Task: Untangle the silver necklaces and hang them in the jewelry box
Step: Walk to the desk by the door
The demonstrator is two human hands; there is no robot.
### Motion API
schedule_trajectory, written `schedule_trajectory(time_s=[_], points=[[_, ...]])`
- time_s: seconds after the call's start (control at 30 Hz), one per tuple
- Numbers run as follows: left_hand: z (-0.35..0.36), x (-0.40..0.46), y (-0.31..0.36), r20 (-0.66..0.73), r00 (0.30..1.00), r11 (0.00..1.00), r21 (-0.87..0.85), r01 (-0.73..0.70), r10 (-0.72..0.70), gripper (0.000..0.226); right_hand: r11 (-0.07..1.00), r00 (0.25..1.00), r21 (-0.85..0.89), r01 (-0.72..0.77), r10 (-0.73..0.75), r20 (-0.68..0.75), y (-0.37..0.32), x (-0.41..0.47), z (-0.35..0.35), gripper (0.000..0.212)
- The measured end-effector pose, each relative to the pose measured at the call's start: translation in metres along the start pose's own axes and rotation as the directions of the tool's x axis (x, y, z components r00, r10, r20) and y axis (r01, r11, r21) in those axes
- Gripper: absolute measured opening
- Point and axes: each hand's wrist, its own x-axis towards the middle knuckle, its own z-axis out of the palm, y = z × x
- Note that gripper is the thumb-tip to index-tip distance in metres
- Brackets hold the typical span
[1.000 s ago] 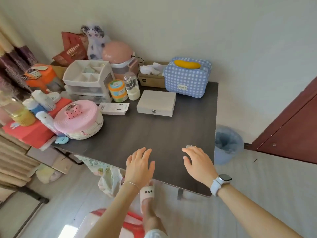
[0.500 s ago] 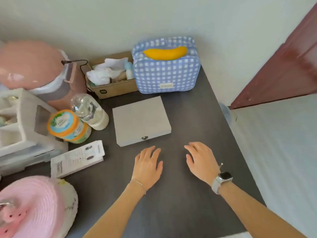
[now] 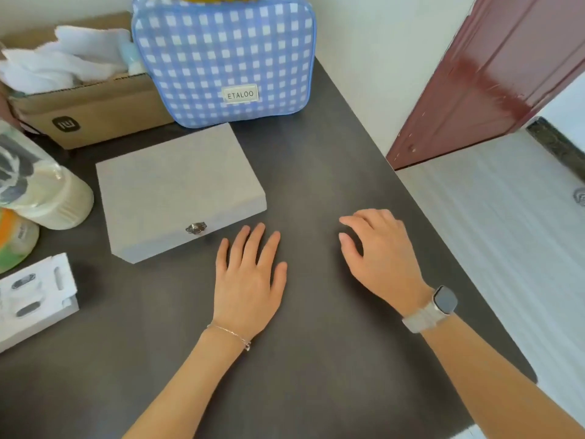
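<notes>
The grey jewelry box (image 3: 177, 188) lies closed on the dark table (image 3: 316, 166), its small metal clasp (image 3: 196, 228) facing me. My left hand (image 3: 250, 280) rests flat on the table just right of the clasp, fingers straight and slightly spread. My right hand (image 3: 380, 255) is arched over the table further right, fingers bent down and thumb pointing left. Whatever lies under its palm is hidden. No silver necklace shows anywhere in view.
A blue checked bag (image 3: 224, 58) stands behind the box, beside a cardboard box (image 3: 91, 112) of white cloths. A bottle (image 3: 41, 188), a small tub (image 3: 15, 239) and a white carton (image 3: 34, 296) crowd the left. The table's right edge drops toward a red door (image 3: 493, 77).
The view has closed in on the table and tilted down. Both hands have slid forward from the near edge toward the closed box. A small silver glint near my right hand is gone.
</notes>
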Motion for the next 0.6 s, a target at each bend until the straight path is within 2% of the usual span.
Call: schedule_trajectory(time_s=[0.1,0.2,0.3,0.43,0.5,0.6], points=[[0.003,-0.001,-0.002,0.006,1.000,1.000,0.012,-0.012,0.012,0.048,0.998,0.995,-0.029,-0.056,0.053,-0.086,0.014,-0.022,-0.011,0.037],[-0.001,-0.002,0.001,0.031,1.000,1.000,-0.010,-0.005,0.005,0.052,0.988,0.986,-0.055,-0.143,0.137,-0.094,0.020,-0.054,-0.021,0.041],[-0.006,-0.007,0.004,0.117,0.992,0.999,0.001,0.042,-0.042,0.049,0.960,0.961,-0.062,-0.273,0.275,0.014,0.017,-0.080,-0.025,0.047],[-0.014,-0.020,0.006,0.149,0.987,0.998,-0.016,0.065,-0.062,0.049,0.927,0.923,-0.044,-0.372,0.375,0.090,0.004,-0.101,-0.025,0.059],[-0.020,-0.031,0.008,0.170,0.982,0.995,-0.041,0.086,-0.078,0.049,0.912,0.908,-0.058,-0.407,0.410,0.087,-0.001,-0.100,-0.023,0.055],[-0.028,-0.049,0.008,0.192,0.978,0.989,-0.107,0.100,-0.078,0.049,0.916,0.914,-0.036,-0.400,0.402,0.053,-0.008,-0.095,-0.021,0.036]])
